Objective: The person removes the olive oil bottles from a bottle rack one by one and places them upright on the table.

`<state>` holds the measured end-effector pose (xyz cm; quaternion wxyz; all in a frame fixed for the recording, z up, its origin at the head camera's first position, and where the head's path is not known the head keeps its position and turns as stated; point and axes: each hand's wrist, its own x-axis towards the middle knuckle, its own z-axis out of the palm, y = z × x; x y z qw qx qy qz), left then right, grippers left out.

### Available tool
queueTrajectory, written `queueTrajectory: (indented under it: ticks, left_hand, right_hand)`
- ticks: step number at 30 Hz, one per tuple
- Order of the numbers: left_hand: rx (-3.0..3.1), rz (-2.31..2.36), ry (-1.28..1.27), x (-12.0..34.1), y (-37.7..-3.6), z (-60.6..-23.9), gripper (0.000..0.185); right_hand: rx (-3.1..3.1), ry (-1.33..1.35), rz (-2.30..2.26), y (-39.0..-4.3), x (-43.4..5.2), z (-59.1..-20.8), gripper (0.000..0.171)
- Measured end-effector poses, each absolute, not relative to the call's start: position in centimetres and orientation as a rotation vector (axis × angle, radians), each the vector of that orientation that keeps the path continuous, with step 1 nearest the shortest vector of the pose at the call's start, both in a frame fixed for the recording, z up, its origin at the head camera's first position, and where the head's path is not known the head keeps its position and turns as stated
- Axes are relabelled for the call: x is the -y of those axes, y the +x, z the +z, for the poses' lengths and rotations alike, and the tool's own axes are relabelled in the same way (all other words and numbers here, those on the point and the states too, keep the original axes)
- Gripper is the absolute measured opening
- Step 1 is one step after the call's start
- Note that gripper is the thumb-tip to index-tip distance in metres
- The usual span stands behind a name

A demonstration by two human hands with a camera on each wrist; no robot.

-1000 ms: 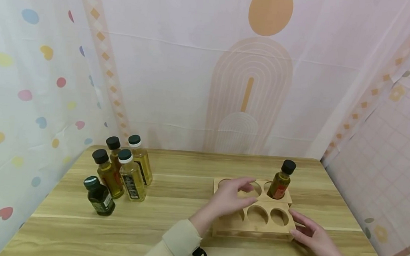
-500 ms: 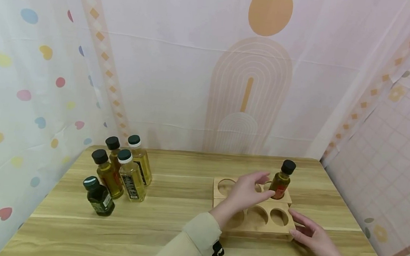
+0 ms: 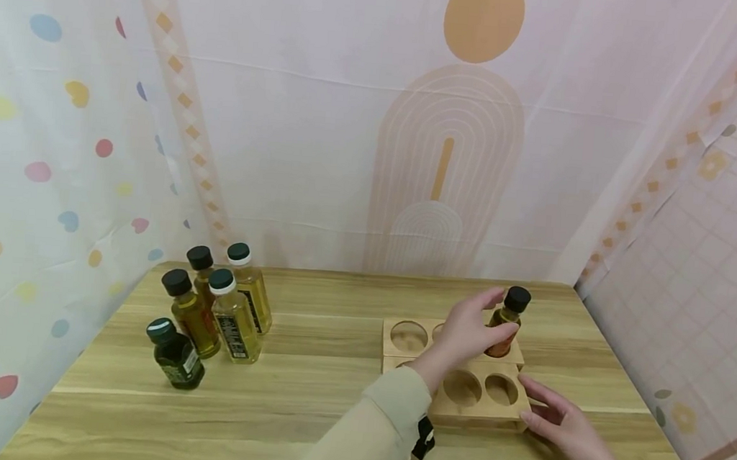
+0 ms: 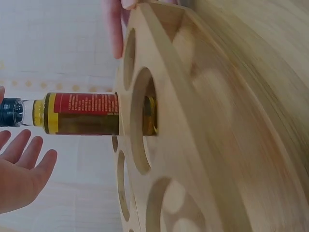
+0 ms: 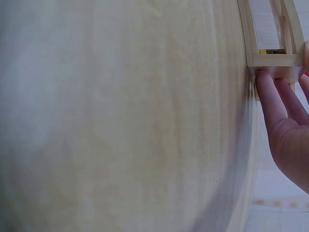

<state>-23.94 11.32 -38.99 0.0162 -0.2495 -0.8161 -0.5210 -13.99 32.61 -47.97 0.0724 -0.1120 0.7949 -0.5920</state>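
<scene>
A wooden two-tier bottle rack [image 3: 484, 412] with round holes stands on the table. In its back right hole sits an upright oil bottle [image 3: 514, 301] with a black cap and red label; its base shows through the rack in the left wrist view. My left hand [image 3: 467, 333] is spread beside this bottle, the thumb in front of it in the head view. A gap shows between the bottle [image 4: 84, 113] and several fingers [image 4: 30, 152] in the left wrist view. My right hand [image 3: 564, 422] touches the rack's right end with its fingertips [image 5: 264, 79], fingers fairly straight.
On the table's left stand a small dark bottle with a green cap [image 3: 176, 359], two clear oil bottles with dark green caps [image 3: 237, 324] and two black-capped oil bottles [image 3: 195, 325]. A patterned curtain [image 3: 323, 147] hangs behind the table.
My left hand has moved right across the rack to the bottle in the back right hole. My right hand stays at the rack's right end.
</scene>
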Motion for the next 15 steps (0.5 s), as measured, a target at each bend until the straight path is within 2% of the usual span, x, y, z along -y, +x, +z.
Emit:
queueTrajectory:
  ticks: [15]
  left_hand:
    - [2.479,-1.738,-0.725,-12.9,-24.7,-39.1,0.059]
  right_hand:
    - [-2.387,-0.305,-1.772,-13.9,-32.5,-47.8,0.061]
